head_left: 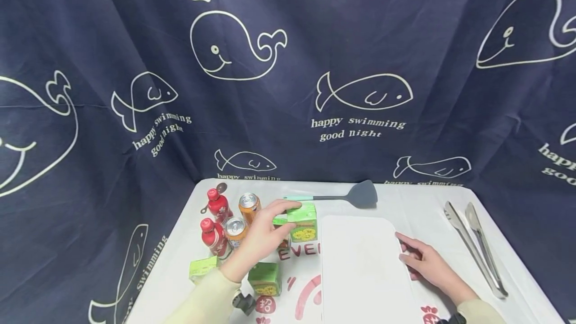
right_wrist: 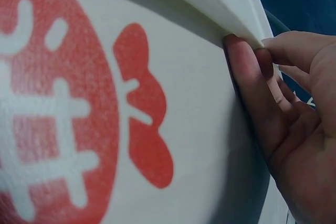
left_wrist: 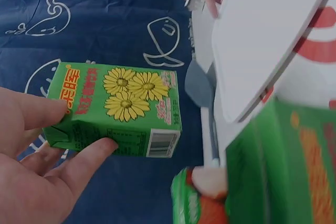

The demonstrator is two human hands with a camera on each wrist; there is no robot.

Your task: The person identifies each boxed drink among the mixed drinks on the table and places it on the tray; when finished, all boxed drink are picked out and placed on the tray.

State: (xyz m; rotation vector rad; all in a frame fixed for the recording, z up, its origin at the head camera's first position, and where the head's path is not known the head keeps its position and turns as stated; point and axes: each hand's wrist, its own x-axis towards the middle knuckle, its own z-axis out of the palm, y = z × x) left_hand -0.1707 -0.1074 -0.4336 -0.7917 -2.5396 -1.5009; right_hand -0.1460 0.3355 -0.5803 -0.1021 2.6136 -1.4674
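In the head view, the left hand (head_left: pixel 265 221) pinches a green box (head_left: pixel 303 220) left of a smooth, round-cornered white board (head_left: pixel 362 264); the right hand (head_left: pixel 425 263) meets its edge. Left wrist: thumb and fingers grip the flower-printed, sharp-cornered box. Right wrist: fingers pinch the board's rim.

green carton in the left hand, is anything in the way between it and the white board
Nothing visible stands between the green carton in the left hand and the white board; only printed tablecloth shows in that gap. The spatula lies farther back, outside it.
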